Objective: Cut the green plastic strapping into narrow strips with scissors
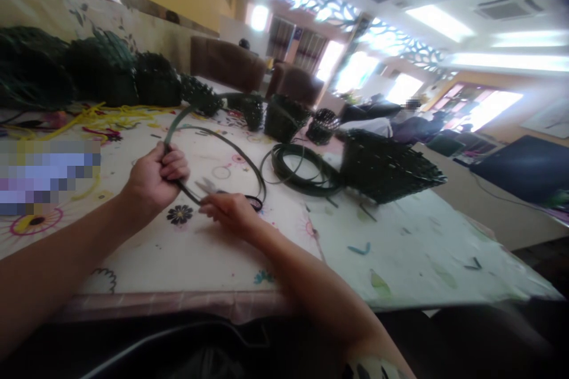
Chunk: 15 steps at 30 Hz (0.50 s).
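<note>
My left hand [155, 176] is closed round a dark green plastic strip [176, 115]. The strip curves up from the fist, loops to the right above the table and comes back down. My right hand [231, 212] pinches the same strip just to the right of the left fist. Right behind the right hand are scissors [205, 185], their blades pointing up and left and a dark handle loop on the far side; whether the hand touches them is hidden. A coil of green strip [304, 186] lies on the table to the right, beside a dark green woven basket [386, 166].
Smaller woven baskets [287, 118] stand along the back, with larger dark green ones [100, 68] at the left. Yellow strips [84, 115] lie before those. Offcuts [359, 249] are scattered on the patterned tablecloth [213, 260]. People [411, 112] sit in the far background.
</note>
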Motion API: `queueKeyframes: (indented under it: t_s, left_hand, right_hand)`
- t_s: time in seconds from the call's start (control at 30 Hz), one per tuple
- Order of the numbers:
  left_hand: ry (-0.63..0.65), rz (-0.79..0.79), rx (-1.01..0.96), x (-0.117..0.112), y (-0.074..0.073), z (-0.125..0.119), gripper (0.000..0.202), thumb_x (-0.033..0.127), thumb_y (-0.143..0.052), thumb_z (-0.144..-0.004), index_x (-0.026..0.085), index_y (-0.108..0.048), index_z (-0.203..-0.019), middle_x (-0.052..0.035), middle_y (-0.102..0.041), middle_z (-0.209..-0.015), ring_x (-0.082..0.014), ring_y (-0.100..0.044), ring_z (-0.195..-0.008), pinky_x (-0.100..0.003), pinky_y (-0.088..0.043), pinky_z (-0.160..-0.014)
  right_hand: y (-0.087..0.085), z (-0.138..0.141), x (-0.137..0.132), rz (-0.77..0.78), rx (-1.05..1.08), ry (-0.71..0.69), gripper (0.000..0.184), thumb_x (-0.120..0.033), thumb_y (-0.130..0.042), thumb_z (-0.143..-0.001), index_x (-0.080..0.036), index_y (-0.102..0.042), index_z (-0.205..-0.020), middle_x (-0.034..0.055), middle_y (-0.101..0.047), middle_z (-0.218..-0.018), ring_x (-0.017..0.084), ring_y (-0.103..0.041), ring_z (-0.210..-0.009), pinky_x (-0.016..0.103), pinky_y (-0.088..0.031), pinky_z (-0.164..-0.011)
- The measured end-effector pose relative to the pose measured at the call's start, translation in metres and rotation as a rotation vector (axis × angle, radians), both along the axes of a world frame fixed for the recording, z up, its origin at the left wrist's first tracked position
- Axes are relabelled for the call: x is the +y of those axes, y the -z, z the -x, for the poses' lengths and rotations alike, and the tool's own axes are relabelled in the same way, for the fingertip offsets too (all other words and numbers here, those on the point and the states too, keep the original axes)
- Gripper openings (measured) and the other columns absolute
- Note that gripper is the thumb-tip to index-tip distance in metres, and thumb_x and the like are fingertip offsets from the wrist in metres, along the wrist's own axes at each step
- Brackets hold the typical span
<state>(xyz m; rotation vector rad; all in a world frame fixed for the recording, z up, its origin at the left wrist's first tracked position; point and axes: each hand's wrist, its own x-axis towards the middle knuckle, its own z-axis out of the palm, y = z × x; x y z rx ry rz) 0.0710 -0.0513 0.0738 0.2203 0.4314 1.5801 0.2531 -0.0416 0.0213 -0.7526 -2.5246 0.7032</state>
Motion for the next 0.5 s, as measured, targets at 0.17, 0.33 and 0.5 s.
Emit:
queueKeyframes:
  t_s: [0.17, 0.33, 0.5]
  left_hand:
    - [-0.001, 0.007, -0.024, -0.0013, -0.0009, 0.0001, 0.033, 0.029, -0.027, -0.111, 0.018, -0.042, -0.084, 0.0099, -0.031, -0.051, -0.0033, -0.027, -0.035, -0.014, -0.025, -0.035]
    - [0.024, 0.009, 0.009, -0.0024, 0.0022, -0.0035, 0.035, 0.028, -0.025, -0.111, 0.015, -0.046, -0.086, 0.0095, -0.035, -0.051, -0.0019, -0.031, -0.034, -0.013, -0.027, -0.036]
    - [0.043, 0.026, 0.033, -0.003, 0.0048, -0.0063, 0.037, 0.028, -0.026, -0.111, 0.017, -0.045, -0.082, 0.0093, -0.033, -0.05, -0.0027, -0.028, -0.032, -0.014, -0.024, -0.034]
  right_hand:
    - [0.0017, -0.0001, -0.0022, 0.071, 0.034, 0.015, 0.026, -0.031, -0.05, -0.108, -0.015, -0.07, -0.105, 0.0015, -0.071, -0.082, 0.009, -0.065, -0.07, 0.02, -0.046, -0.073]
    - [0.0051, 0.003, -0.0001, 0.11, 0.025, -0.026, 0.024, -0.03, -0.052, -0.106, -0.015, -0.071, -0.106, 0.0017, -0.07, -0.083, 0.009, -0.064, -0.069, 0.02, -0.047, -0.072]
    - [0.0077, 0.0017, 0.0033, 0.191, 0.052, -0.078, 0.021, -0.029, -0.057, -0.104, -0.016, -0.073, -0.104, 0.0001, -0.069, -0.079, 0.01, -0.063, -0.071, 0.019, -0.047, -0.071]
